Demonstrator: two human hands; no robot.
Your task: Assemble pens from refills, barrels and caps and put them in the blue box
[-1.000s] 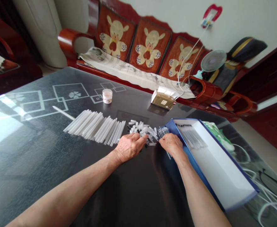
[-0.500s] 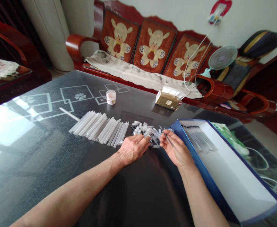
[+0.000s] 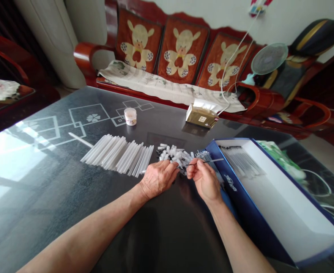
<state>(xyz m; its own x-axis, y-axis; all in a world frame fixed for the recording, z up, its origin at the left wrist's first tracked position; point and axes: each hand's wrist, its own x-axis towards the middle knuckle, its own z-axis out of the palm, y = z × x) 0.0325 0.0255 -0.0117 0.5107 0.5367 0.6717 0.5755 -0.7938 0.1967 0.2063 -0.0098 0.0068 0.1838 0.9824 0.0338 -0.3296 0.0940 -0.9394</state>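
My right hand (image 3: 203, 178) pinches a thin, pen-refill-like rod (image 3: 216, 160), lying almost level, its dark end pointing left. That end reaches the fingertips of my left hand (image 3: 159, 178), which are pressed together; what they hold is hidden. Just beyond both hands lies a loose pile of short whitish caps and small black pieces (image 3: 174, 152). Left of my left hand, translucent white pen barrels (image 3: 117, 154) lie side by side in a row. More thin grey rods (image 3: 205, 154) lie behind my right hand, against the blue box.
On the right stands an open blue box (image 3: 242, 197) with white lining, holding a row of black-ended clear sticks (image 3: 242, 161). A green packet (image 3: 281, 161) and white cable lie beyond it. Farther back are a small round tub (image 3: 130, 116) and a tissue pack (image 3: 201, 116).
My right hand has turned the rod from slanting upward to nearly level and brought its end to my left fingertips. The left hand stays by the pile. The view has shifted slightly.
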